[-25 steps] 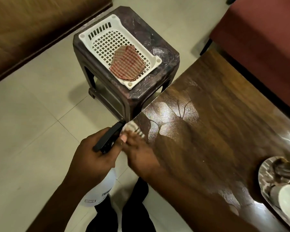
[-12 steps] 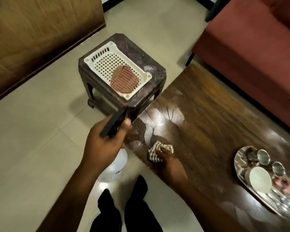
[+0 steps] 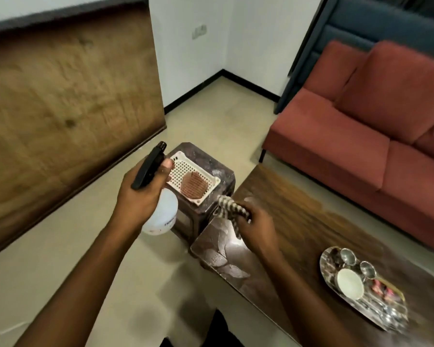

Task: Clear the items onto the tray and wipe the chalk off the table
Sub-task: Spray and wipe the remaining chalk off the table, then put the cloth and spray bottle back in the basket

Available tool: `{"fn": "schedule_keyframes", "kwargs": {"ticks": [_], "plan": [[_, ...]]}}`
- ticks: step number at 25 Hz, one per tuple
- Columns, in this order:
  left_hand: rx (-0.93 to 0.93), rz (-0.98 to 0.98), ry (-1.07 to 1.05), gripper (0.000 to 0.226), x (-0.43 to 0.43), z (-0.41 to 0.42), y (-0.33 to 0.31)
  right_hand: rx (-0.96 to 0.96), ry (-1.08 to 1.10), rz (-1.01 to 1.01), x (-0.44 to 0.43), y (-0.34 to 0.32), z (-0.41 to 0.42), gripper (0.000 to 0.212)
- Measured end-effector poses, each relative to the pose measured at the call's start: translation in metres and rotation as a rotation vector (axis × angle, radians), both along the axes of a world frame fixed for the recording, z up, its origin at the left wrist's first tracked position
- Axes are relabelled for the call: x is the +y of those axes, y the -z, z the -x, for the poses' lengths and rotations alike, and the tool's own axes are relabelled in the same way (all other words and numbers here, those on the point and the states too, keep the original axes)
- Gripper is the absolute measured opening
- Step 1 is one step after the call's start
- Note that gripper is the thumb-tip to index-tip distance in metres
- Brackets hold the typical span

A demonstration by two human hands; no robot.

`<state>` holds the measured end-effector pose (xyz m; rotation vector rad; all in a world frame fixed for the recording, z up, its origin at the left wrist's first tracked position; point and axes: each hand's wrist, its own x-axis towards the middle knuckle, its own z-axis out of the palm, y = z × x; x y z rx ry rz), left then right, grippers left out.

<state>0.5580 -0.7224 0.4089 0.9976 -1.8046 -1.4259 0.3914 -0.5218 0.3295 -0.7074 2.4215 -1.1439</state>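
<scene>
Now that the striped cloth (image 3: 229, 209) is lifted, right hand (image 3: 258, 227): the fingers are curled round the bunched cloth, which is held clear of the wood above the near-left corner of the table (image 3: 311, 221). Half a second ago it was pressed down by that corner.
Left hand (image 3: 140, 194): the spray bottle (image 3: 162, 216) is gripped by its black trigger head. It has been raised and is now held beside the stool (image 3: 223, 174), off the table's edge.
Chalk marks (image 3: 223, 254): pale shapes (leaf-like, smeared and shiny) are seen on the near-left corner. The rest of the dark top looks free of them, though blur makes that hard to tell.
Tray (image 3: 326, 271): it is set toward the table's right end, well apart from both hands. The cups (image 3: 348, 256), the white bowl (image 3: 350, 284) and some small pieces are already gathered in it.
On the stool: a white basket (image 3: 183, 169) is carried on top, with a folded red checked cloth (image 3: 193, 184) laid in it.
Change: the wiping stroke is broken off, and both hands are brought up together.
Meaning for the task: the clearing is judged done. The wiping is judged unfinished, since chalk is left at the corner. A fresh spray there and another pass are likely called for.
</scene>
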Motion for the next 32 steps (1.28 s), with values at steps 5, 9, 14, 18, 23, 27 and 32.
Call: {"fn": "schedule_keyframes", "kwargs": {"ticks": [5,9,14,18,23,27,32], "plan": [[-0.024,-0.002,0.009,0.038,-0.027,-0.03,-0.027,0.118,-0.016,0.072,-0.032,-0.068,-0.009,0.029],[-0.019,0.038,0.015,0.028,-0.043,-0.033,-0.031,0.023,-0.005,0.178,-0.059,-0.076,-0.017,0.013],[0.018,0.039,0.089,0.024,-0.086,0.002,-0.018,-0.197,0.057,0.287,-0.113,-0.06,-0.006,0.012],[0.022,-0.04,0.119,0.028,-0.137,0.048,0.004,-0.375,0.151,0.344,-0.158,-0.034,0.024,0.013],[-0.087,-0.03,0.169,0.035,-0.192,0.106,0.046,-0.699,0.37,0.314,-0.201,0.011,0.059,0.019],[-0.21,0.002,0.286,0.042,-0.224,0.143,0.084,-0.821,0.47,0.255,-0.222,0.034,0.073,0.022],[-0.381,-0.004,0.35,0.051,-0.267,0.179,0.149,-0.847,0.6,0.19,-0.249,0.06,0.081,0.025]]}}
